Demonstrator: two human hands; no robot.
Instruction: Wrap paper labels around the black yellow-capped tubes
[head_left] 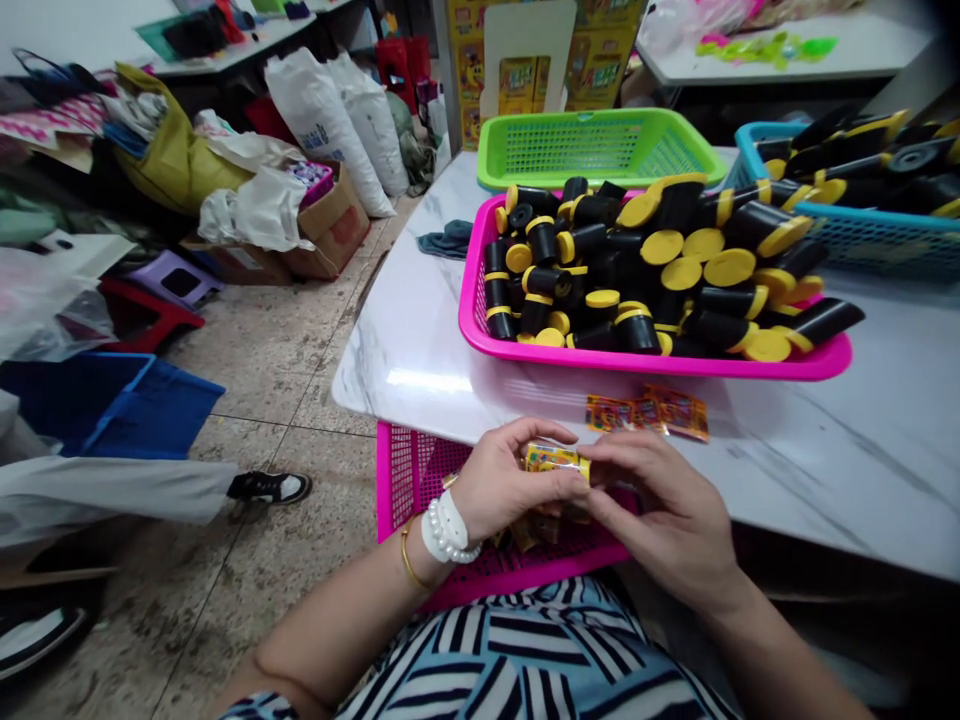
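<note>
Between my hands, over the lap basket, lies a small cylinder with a printed yellow label [555, 461], held sideways. My left hand [506, 485] is closed around its left part, thumb along the front. The fingertips and thumb of my right hand [664, 500] pinch its right end. Below them, a pink basket [397, 480] on my lap contains several small wrapped pieces, partly hidden by my hands. Orange printed sachets [649, 412] lie on the table just beyond my right hand. A magenta basket [487, 345] behind them is heaped with black tubes with yellow caps [637, 330].
A green basket [600, 125] and a blue basket [862, 235] of black tubes stand farther back on the white marbled table [420, 340]. A dark cloth [448, 240] lies near its left edge. At left are a blue crate [150, 410] and another person's leg [112, 490].
</note>
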